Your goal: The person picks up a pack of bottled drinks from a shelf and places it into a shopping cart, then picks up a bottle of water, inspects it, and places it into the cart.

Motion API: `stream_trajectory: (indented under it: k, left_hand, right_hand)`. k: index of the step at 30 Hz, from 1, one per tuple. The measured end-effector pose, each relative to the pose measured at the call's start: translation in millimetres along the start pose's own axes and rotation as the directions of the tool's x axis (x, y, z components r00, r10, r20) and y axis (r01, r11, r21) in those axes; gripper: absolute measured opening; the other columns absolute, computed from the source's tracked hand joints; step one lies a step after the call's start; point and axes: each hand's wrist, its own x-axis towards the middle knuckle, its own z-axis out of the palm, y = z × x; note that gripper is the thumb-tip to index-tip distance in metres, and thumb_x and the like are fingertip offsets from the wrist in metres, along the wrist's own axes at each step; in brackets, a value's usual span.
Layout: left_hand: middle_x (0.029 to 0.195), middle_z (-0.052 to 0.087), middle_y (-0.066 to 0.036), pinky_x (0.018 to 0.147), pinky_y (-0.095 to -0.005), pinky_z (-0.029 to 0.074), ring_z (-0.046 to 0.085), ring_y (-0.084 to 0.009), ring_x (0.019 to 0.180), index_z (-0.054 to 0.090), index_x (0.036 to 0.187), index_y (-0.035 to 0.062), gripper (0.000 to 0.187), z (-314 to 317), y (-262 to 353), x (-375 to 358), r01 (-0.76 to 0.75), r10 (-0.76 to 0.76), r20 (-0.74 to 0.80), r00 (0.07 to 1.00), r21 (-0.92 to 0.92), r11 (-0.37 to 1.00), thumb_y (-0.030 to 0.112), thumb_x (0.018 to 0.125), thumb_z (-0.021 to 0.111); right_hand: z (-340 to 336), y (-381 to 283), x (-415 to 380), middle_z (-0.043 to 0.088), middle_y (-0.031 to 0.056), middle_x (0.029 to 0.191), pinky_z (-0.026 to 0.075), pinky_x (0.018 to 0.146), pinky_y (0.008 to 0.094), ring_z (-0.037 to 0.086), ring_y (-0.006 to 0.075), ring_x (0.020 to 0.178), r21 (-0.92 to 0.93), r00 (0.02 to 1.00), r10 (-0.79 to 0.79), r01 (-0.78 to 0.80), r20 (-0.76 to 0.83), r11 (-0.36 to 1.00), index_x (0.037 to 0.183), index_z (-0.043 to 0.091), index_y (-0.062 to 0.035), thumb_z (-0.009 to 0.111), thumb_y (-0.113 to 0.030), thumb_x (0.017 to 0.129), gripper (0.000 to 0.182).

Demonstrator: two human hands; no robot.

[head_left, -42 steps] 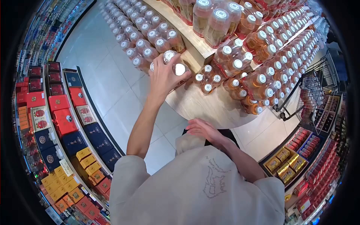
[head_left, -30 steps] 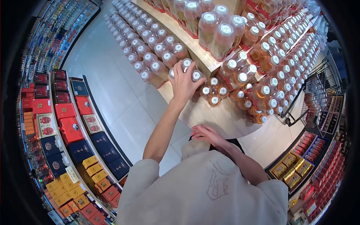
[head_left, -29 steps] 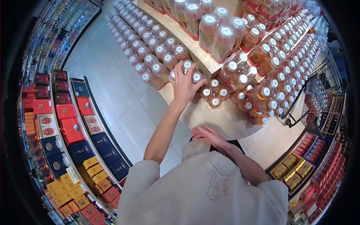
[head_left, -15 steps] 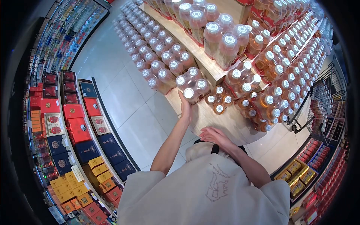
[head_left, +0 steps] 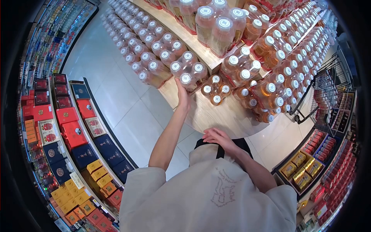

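- Far left, from 8 to 10 o'clock, a curved shelf of boxed goods [head_left: 65, 116] in red, navy and yellow lines the tiled aisle floor [head_left: 116, 92]; it is well apart from the hands.
- The left hand [head_left: 182, 92] reaches up toward 12 o'clock, palm flat against the near side of a shrink-wrapped pack of bottles [head_left: 187, 69] that sits at the near edge of the low wooden counter [head_left: 216, 114]. The grip looks open, fingers spread along the pack, not closed around it, though the fisheye view hides the fingertips.
- Risk, as I judge it: the pack stands close to the counter's edge with only a flat palm on it, so a sideways shove could tip it toward the floor.
- A row of like bottles [head_left: 152, 69] touches the pack at its 9 o'clock, and a smaller pack [head_left: 214, 91] is just beside it at 4 o'clock; a push either way could knock these over.
- The right hand [head_left: 216, 136] rests at the chest on a black strap [head_left: 220, 149], fingers loosely bent, holding nothing that shows.
- At 1 to 2 o'clock, tiered bottles [head_left: 278, 65] crowd the upper level, leaving little room.
- Far right, at 3 o'clock, a wire cart [head_left: 328, 92] stands beside the counter.
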Motion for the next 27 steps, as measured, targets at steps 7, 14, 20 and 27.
stream_trajectory:
  k: [7, 14, 20, 27]
  left_hand:
    - [0.171, 0.03, -0.014, 0.121, -0.0548, 0.034, 0.029, -0.0292, 0.157, 0.021, 0.167, 0.0067, 0.094, -27, -17, -7, -0.092, 0.118, -0.18, 0.977, 0.145, 0.985, 0.076, 0.105, 0.034]
    - [0.099, 0.067, -0.009, 0.077, -0.0329, 0.052, 0.066, -0.0172, 0.087, 0.06, 0.111, 0.006, 0.033, 15, -85, -202, -0.356, 0.364, -0.21, 0.907, 0.077, 0.931, 0.035, 0.115, 0.046]
    - [0.067, 0.056, 0.0, 0.058, -0.0274, 0.043, 0.055, -0.0109, 0.059, 0.06, 0.082, 0.0077, 0.042, 113, -190, -352, 0.005, -0.091, 0.171, 0.981, 0.448, 0.894, 0.036, 0.112, 0.053]
    - [0.076, 0.073, -0.011, 0.065, -0.0409, 0.053, 0.072, -0.0305, 0.07, 0.066, 0.087, 0.0058, 0.039, 262, -239, -421, -0.77, -0.386, 0.797, 0.464, 0.579, 0.269, 0.039, 0.107, 0.061]
  right_hand:
    - [-15, 29, -29, 0.07, 0.009, 0.12, 0.05, 0.104, 0.0323, 0.068, 0.0171, 0.113, -0.026, 0.996, -0.08, 0.08, 0.026, 0.996, 0.134, 0.061, -0.0014, 0.05, -0.041, 0.114, 0.046]
    - [-74, 64, -101, 0.072, 0.0074, 0.116, 0.051, 0.1, 0.0309, 0.07, 0.0162, 0.107, -0.039, 0.98, -0.196, 0.195, -0.015, 0.98, 0.132, 0.064, -0.0023, 0.055, -0.04, 0.112, 0.044]
    - [-160, 116, -218, 0.072, 0.0094, 0.114, 0.053, 0.101, 0.0341, 0.071, 0.0182, 0.106, 0.114, 0.921, -0.326, 0.355, -0.215, 0.928, 0.131, 0.063, -0.0013, 0.051, -0.036, 0.114, 0.041]
    - [-258, 174, -363, 0.071, 0.0104, 0.109, 0.054, 0.101, 0.0376, 0.07, 0.0203, 0.104, 0.216, 0.678, -0.385, 0.625, -0.626, 0.751, 0.129, 0.062, -0.0005, 0.047, -0.033, 0.115, 0.038]
